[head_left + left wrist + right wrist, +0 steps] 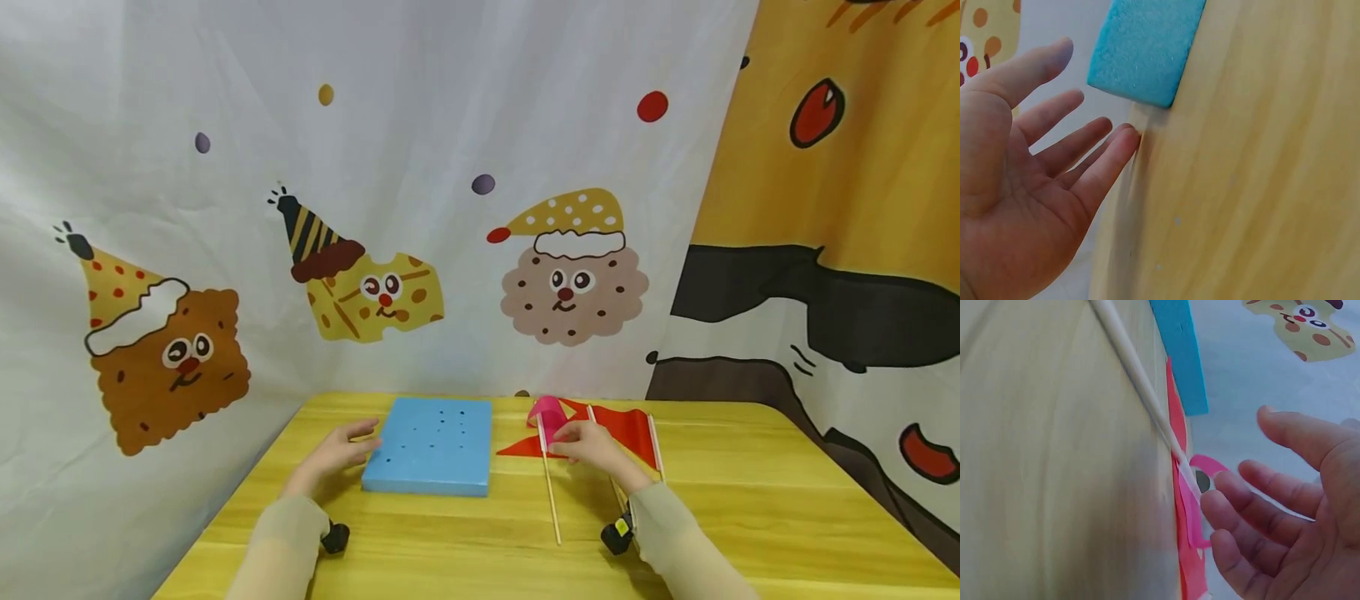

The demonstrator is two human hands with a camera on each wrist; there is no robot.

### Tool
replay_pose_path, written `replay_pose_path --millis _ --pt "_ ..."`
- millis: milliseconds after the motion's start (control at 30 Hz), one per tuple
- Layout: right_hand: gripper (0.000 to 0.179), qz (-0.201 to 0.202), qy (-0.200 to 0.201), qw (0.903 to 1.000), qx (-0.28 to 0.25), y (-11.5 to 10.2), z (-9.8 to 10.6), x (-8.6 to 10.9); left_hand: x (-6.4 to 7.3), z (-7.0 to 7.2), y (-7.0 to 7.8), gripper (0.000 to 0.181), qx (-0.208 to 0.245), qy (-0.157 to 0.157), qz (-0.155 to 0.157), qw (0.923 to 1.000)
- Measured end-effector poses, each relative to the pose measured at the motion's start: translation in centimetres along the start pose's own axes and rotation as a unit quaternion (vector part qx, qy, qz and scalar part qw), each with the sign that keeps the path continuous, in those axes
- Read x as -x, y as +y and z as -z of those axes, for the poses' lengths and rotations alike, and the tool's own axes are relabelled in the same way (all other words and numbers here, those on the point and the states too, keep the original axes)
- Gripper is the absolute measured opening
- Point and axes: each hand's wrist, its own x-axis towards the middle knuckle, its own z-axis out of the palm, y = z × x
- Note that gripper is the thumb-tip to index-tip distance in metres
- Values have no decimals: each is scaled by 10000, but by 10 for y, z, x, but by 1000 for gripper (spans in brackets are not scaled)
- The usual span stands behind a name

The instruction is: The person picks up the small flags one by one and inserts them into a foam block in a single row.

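A blue foam block (450,467) dotted with small holes lies on the table. My left hand (341,454) is at its left edge, fingers spread and slightly bent; in the left wrist view the palm (1029,187) holds nothing. To the right lie several small flags on thin sticks: a curled pink flag (549,412) on a wooden stick (552,500), and red flags (630,429) beside and under it. My right hand (596,448) is over these flags. In the right wrist view its loosely bent fingers (1241,509) are close to the pink flag's stick (1141,381), not gripping it.
The yellow wood-grain table (757,500) reaches back to a white cloth backdrop (420,125) printed with cartoon snacks. A dark wrist device (618,535) sits on the right wrist, another (335,537) on the left.
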Motion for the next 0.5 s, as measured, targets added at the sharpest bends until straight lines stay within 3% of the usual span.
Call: replay_pose_path --millis 200,500 --pt "21 -399 -169 9982 -415 -1 -9 1 -1 -1 0 60 222 -218 -115 9995" --pt "27 -1025 -187 9943 -240 2 -24 5 8 -4 -6 55 8 -354 -228 9991"
